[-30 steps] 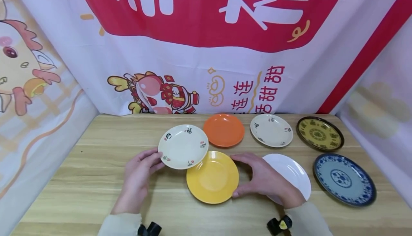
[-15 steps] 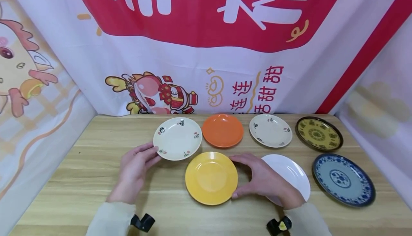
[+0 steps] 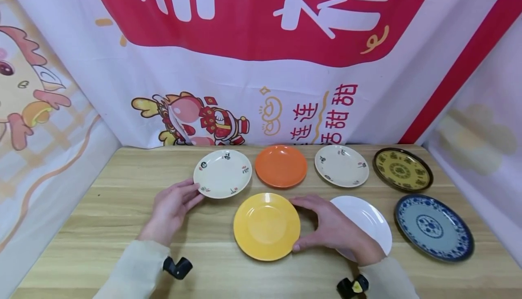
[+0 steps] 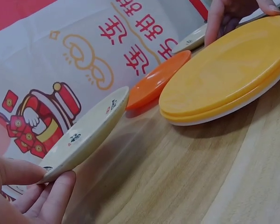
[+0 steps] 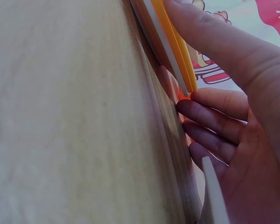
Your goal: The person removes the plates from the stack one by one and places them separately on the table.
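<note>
My left hand (image 3: 173,206) pinches the lower left rim of a cream plate (image 3: 222,174) with small dark and red prints; thumb above, fingers below. In the left wrist view the plate (image 4: 86,135) tilts, its near edge raised off the wood. My right hand (image 3: 326,224) holds the right rim of a yellow plate (image 3: 267,226) between spread thumb and fingers. From the left wrist, a second yellow rim and a white edge show under its top (image 4: 228,70), stacked. The right wrist view has the thumb and forefinger touching the rim (image 5: 179,51).
Behind stand an orange plate (image 3: 281,166), another printed cream plate (image 3: 341,166) and a dark-rimmed olive plate (image 3: 403,169). A white plate (image 3: 367,222) lies partly under my right forearm. To its right is a blue-patterned plate (image 3: 434,227). A printed cloth (image 3: 261,77) hangs behind the table.
My left hand has carried the cream plate leftward and back, from over the yellow plate's edge to beside the orange plate, and lowered it. My right hand has stayed at the yellow plate.
</note>
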A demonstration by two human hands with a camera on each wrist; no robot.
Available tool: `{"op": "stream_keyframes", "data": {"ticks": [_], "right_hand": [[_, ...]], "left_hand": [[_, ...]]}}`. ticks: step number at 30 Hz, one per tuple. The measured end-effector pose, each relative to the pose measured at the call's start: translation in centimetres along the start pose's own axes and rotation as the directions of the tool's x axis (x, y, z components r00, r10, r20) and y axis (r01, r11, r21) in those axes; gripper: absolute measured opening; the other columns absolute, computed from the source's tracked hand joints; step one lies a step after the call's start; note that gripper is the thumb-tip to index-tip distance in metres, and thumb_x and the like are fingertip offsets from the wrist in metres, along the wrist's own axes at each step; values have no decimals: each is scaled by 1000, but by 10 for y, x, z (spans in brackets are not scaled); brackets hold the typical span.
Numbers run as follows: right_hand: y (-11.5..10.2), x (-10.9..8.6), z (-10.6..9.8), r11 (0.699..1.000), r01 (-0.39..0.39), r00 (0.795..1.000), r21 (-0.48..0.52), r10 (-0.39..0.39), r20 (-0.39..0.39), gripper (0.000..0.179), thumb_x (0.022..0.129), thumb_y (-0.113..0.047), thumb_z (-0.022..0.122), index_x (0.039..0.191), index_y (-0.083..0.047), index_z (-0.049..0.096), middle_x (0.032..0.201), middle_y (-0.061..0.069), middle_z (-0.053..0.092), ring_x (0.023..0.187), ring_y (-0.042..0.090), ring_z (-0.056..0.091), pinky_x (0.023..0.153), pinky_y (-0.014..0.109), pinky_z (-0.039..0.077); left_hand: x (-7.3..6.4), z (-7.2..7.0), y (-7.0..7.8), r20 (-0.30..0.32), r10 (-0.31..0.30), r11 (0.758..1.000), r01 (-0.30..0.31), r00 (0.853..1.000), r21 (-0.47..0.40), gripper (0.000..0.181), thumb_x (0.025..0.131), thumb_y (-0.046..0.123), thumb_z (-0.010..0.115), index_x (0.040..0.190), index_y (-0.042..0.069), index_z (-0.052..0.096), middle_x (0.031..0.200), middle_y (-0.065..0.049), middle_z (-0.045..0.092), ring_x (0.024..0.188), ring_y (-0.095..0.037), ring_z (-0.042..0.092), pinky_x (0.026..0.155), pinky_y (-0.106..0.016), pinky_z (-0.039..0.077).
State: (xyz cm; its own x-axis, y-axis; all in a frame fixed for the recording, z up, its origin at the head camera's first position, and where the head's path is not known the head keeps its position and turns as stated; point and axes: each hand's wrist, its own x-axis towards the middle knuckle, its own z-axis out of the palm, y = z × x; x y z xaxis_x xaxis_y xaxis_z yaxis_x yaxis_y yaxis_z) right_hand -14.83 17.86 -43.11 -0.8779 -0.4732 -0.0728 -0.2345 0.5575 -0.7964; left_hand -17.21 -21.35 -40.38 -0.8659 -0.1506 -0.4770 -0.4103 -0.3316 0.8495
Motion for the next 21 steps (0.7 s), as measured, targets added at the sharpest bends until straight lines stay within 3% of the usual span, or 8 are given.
{"op": "stream_keyframes", "data": {"ticks": [4,7,9,13,18,21], "right_hand": [[0,-1,0,1000,10,1000,-7,-10,1,100,62,-53,103,150,-28,63,155,-3,61,149,30,51,129,64,38],[-1,-1,-1,1000,24,1000,-19,-24,3,99,63,-53,103,150,-27,63,155,-2,61,149,30,51,128,64,38],[-1,-1,-1,999,28,1000,-29,-28,4,99,63,-54,102,150,-27,63,155,-2,61,149,30,51,128,65,39],[-1,0,-1,999,23,1000,-34,-23,4,98,64,-55,102,150,-27,63,155,-2,61,149,30,51,128,64,39],[-1,0,0,1000,11,1000,-21,-11,1,99,63,-54,102,150,-28,63,155,-3,61,150,30,51,129,64,38],[-1,0,-1,1000,-10,1000,0,10,-2,99,61,-53,104,149,-28,64,155,-4,61,150,29,50,130,63,37]], "left_hand": [[7,-5,0,25,-30,998,32,999,-53,64,106,0,60,165,0,34,144,-13,66,97,-8,76,106,-30,62],[12,-8,-1,37,-47,996,50,998,-77,63,107,-1,58,166,-1,33,125,-4,70,95,-9,76,108,-31,62],[15,-10,-1,44,-54,995,58,998,-82,64,108,-1,57,167,0,31,135,-8,67,95,-9,76,110,-31,60],[19,-11,0,45,-63,995,67,997,-80,65,108,0,56,168,3,29,169,-18,39,104,-10,74,114,-31,57],[22,-8,1,42,-72,995,74,997,-65,65,109,0,54,169,4,28,175,-17,31,136,-20,62,116,-31,55],[24,-5,2,41,-73,996,75,996,-53,65,109,1,55,168,4,30,175,-17,32,140,-20,60,115,-31,56]]}}
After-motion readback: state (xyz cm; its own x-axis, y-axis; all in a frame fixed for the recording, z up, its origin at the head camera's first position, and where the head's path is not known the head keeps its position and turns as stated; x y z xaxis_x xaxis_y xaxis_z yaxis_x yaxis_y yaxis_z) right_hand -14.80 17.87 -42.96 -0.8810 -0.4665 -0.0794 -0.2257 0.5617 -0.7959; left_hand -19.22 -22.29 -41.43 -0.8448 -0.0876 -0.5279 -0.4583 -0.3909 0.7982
